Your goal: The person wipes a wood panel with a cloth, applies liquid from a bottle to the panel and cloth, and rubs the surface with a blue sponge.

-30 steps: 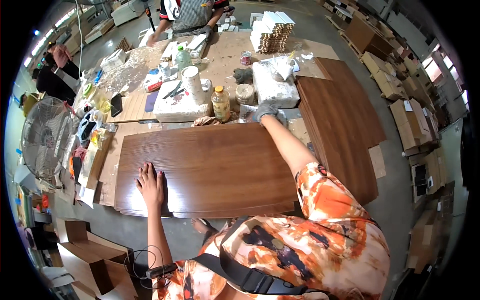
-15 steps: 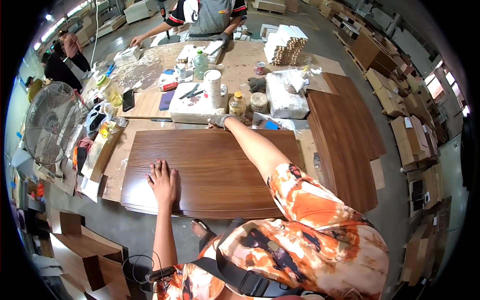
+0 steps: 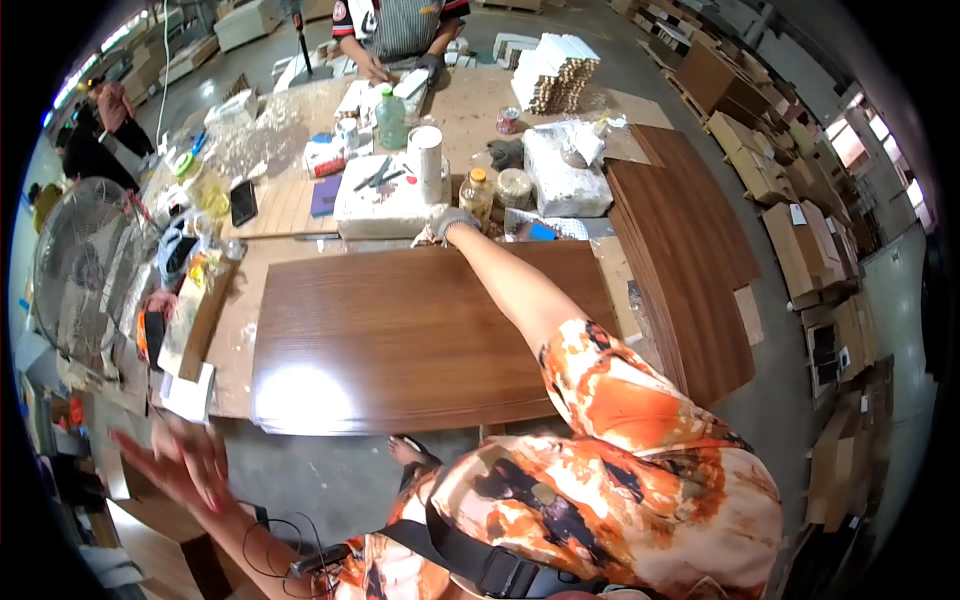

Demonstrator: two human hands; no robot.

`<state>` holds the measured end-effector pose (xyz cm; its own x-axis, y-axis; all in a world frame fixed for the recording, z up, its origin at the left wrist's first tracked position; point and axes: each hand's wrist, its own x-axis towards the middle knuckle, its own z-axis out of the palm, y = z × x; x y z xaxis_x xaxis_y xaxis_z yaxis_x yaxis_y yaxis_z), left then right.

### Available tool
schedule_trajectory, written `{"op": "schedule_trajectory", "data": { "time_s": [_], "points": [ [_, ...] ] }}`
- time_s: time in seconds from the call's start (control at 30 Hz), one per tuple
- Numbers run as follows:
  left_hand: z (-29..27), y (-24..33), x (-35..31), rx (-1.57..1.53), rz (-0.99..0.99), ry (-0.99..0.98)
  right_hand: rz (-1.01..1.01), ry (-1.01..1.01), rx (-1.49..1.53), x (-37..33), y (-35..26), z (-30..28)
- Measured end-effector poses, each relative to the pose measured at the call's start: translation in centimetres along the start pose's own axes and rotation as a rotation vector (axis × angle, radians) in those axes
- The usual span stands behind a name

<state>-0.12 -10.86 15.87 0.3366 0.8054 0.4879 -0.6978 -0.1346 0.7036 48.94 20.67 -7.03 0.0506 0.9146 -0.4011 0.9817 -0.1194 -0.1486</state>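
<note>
A brown wood-grain panel point(image 3: 420, 335) lies flat in front of me, at the top of a small stack. My right hand point(image 3: 457, 222), in a grey glove, reaches across to its far edge. Its fingers are curled on a crumpled pale rag point(image 3: 425, 238), partly hidden, beside a white block point(image 3: 385, 222). A yellow-capped bottle point(image 3: 475, 198) stands just beyond that hand. My left hand point(image 3: 190, 468) is raised off the panel's near left corner, blurred, with fingers apart and nothing visible in it.
More brown panels point(image 3: 690, 270) are stacked at the right. Tubs, a green bottle point(image 3: 390, 120), a phone point(image 3: 243, 203) and a wrapped block point(image 3: 568, 180) crowd the worktable. A fan point(image 3: 85, 270) stands left. Across the table a co-worker point(image 3: 400, 35) handles white pieces.
My left hand has lifted off the panel and swung down and left, past its near edge. My right hand stays at the far edge. The co-worker's arm has drawn inward.
</note>
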Motion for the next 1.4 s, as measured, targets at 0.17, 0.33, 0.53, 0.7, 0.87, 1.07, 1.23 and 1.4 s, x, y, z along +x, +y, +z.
{"op": "schedule_trajectory", "data": {
  "time_s": [0.17, 0.33, 0.53, 0.7, 0.87, 1.07, 1.23, 1.4],
  "points": [
    [-0.8, 0.7, -3.5, 0.650, -0.340, 0.228, 0.022, 0.301, 0.112, -5.7, -1.0, -1.7],
    [-2.0, -2.5, -4.6, 0.734, -0.633, 0.261, -0.247, 0.723, 0.220, -15.9, -8.2, -3.6],
    [-4.6, -7.6, -1.5, 0.643, -0.644, -0.024, -0.406, 0.605, 0.272, -17.1, -8.9, 1.6],
    [-6.3, -9.0, -2.4, 0.637, -0.734, -0.015, -0.603, 0.581, -0.063, -23.3, -13.0, 9.5],
    [-12.3, -9.7, -2.5, 0.353, -0.561, 0.340, -0.645, 0.422, 0.325, -26.0, -14.4, 10.6],
    [-6.5, -4.6, 3.2, 0.874, -0.398, -0.076, -0.560, 0.491, 0.217, -27.8, -16.0, 11.6],
    [-7.7, -15.5, -1.2, 1.017, -0.234, -0.244, -0.652, 0.574, 0.317, -28.0, -17.4, 11.8],
    [-6.7, -18.3, -2.5, 1.165, -0.224, -0.313, -0.674, 0.517, 0.447, -30.8, -14.2, 10.1]
  ]
}}
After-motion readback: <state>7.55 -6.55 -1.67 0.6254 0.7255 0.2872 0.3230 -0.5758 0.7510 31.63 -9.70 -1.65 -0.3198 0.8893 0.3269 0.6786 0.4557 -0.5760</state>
